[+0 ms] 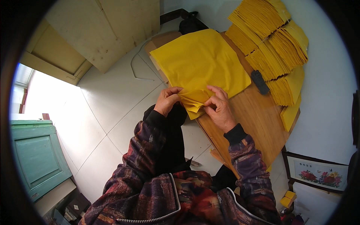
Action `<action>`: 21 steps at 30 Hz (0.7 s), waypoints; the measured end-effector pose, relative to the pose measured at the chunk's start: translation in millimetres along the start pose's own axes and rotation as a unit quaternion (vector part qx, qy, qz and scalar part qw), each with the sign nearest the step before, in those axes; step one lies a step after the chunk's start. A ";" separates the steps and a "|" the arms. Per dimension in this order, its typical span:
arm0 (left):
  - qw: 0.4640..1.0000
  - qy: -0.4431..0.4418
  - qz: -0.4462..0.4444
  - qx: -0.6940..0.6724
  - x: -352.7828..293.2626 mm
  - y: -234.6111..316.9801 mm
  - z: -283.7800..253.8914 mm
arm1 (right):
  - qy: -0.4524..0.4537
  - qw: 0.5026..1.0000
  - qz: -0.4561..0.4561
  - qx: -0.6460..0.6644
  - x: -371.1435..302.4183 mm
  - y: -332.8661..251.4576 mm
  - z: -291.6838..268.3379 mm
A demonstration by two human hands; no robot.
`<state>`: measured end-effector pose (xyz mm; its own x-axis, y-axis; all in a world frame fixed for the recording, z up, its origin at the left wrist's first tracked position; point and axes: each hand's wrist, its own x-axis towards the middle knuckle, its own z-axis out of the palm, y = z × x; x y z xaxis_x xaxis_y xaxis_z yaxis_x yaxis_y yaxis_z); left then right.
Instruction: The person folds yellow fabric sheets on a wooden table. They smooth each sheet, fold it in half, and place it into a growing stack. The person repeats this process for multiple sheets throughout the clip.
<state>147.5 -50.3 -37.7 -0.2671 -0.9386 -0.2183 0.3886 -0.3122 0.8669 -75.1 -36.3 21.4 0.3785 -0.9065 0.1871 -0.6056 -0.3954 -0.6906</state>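
Observation:
A large yellow cloth piece (202,60), perhaps a bag, lies over the far end of the wooden table (247,120). Its near edge is gathered into small folds and hangs a little past the table's left edge. Between finger and thumb, my left hand (167,101) pinches the left end of these folds. My right hand (220,110) grips the right side of the same edge, thumb and forefinger closed, other fingers partly raised. Whether the cloth is one layer or several stacked cannot be made out.
Tall bundles of folded yellow cloth (270,48) stand on the table's right side against the wall. A dark grey object (260,82) lies beside them. A framed flower picture (317,174) is at the right, a green cabinet door (39,153) at the left.

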 end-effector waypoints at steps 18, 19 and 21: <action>1.000 -0.023 0.014 0.006 1.1 -3.1 -1.3 | 0.001 1.000 0.015 0.010 -0.6 0.1 1.0; 1.000 -0.022 0.018 0.006 1.3 -3.7 -1.2 | 0.003 1.000 0.015 0.009 -0.4 -0.2 1.0; 1.000 -0.016 0.019 0.006 1.4 -5.5 -0.3 | 0.002 1.000 0.013 0.004 -0.1 -1.1 0.7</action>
<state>145.3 -50.0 -42.9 -0.2804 -0.9447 -0.1700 0.3883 -0.2736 0.8800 -74.0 -35.6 21.7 0.3598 -0.9172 0.1712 -0.6103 -0.3701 -0.7004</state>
